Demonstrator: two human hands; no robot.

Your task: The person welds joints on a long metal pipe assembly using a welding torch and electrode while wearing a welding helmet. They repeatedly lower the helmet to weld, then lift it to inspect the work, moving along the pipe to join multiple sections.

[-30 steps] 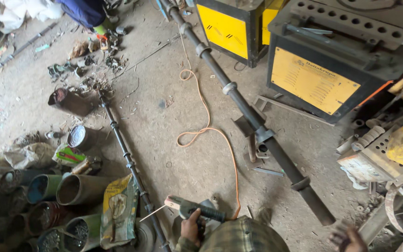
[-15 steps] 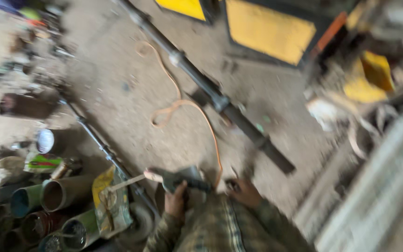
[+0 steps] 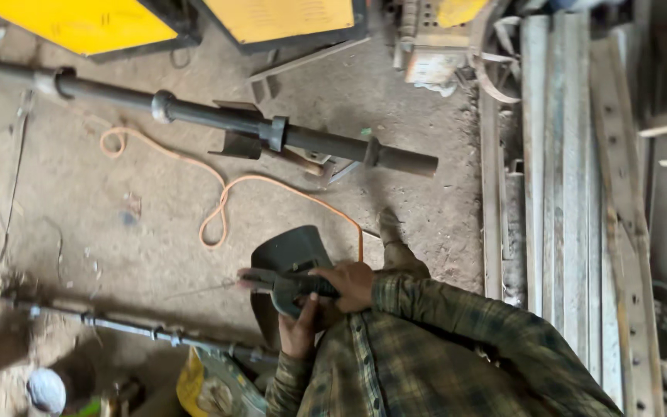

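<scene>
Low in the head view, the right hand (image 3: pixel 351 284) is clenched around the dark handle of an electrode holder (image 3: pixel 287 283) whose thin rod points toward nine o'clock. The left hand (image 3: pixel 299 327), directly at six o'clock of it, grips a dark grey welding shield (image 3: pixel 291 253). An orange cable (image 3: pixel 225 202) loops at eleven o'clock.

Dusty concrete floor (image 3: pixel 117 224) of a workshop. A long dark steel shaft (image 3: pixel 218 120) with collars lies across it. Just below the shaft, an orange cable (image 3: pixel 221 208) loops over the floor. Well below the shaft lies a thin grey rod (image 3: pixel 140 330). Right of the shaft's end, long steel sections (image 3: pixel 573 154) lie side by side.
</scene>
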